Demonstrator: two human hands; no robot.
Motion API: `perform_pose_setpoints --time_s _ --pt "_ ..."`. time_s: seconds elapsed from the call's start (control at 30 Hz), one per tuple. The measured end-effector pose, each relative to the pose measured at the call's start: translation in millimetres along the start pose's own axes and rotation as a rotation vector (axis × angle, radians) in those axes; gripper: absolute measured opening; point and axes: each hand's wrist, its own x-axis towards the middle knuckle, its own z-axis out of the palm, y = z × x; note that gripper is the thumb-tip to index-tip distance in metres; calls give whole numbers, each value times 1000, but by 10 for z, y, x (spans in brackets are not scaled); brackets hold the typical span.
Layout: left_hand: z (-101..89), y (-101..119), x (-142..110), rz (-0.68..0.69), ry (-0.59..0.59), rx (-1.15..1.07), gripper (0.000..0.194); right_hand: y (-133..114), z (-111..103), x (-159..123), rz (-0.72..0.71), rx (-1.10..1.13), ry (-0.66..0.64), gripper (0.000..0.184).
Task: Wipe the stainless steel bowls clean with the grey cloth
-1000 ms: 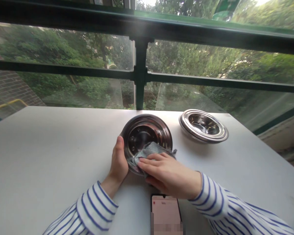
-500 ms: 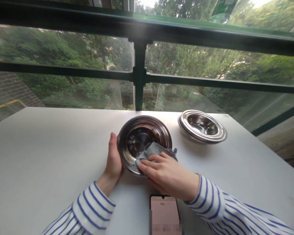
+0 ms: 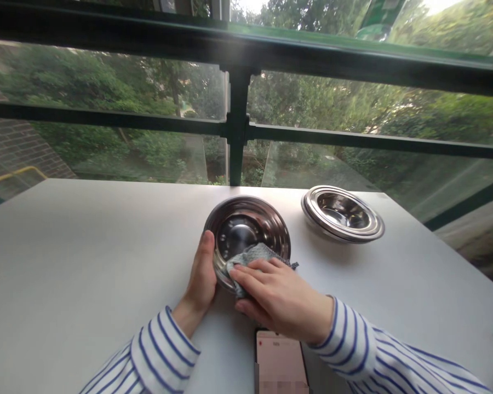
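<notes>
A phone is lying nearest on the white surface; beyond it, the right hand is holding a grey cloth against a metal bowl at mid-surface, the left hand is gripping its left side, and stacked bowls are sitting farther off, rightward

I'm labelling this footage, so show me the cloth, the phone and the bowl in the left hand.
Cloth (image 3: 254, 253): head view, on its part above the fingers.
Phone (image 3: 280, 358): head view, on its screen.
Bowl (image 3: 241, 234): head view, on its bare inner bottom.
</notes>
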Motion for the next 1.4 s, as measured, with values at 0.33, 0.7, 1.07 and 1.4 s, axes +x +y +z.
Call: perform_pose_setpoints --time_s 0.33,0.7,1.07,1.4 --pt "86 16 -9 19 43 -72 55 -13 -143 58 -35 180 -59 34" --pt "108 35 14 34 51 -88 54 30 -184 -10 22 25 -127 28" --pt "109 50 45 57 13 -69 53 77 -297 -45 90 -69 -167 24" --pt "113 65 34 64 36 -81 52 60 -234 8 35 1 -152 27"
